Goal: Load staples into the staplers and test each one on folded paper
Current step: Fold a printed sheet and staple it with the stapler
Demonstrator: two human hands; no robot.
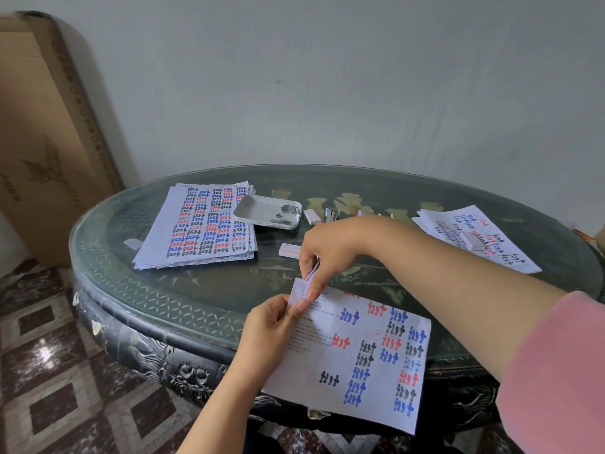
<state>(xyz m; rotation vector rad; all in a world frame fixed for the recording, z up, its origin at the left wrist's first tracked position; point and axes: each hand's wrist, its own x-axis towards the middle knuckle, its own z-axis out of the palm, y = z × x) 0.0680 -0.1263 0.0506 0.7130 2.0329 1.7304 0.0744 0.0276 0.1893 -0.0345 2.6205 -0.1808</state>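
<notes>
Both hands meet at the near table edge: left hand (273,322) pinches the corner of the folded white "test"-marked paper (360,355), right hand (327,253) closes around a small pale purple stapler (312,273) over that corner.

On the bench (137,290) I see a paper stack (199,224) far left, a tray (262,209) just right of it, another stack (474,237) far right, one sheet (360,355) nearest.
</notes>
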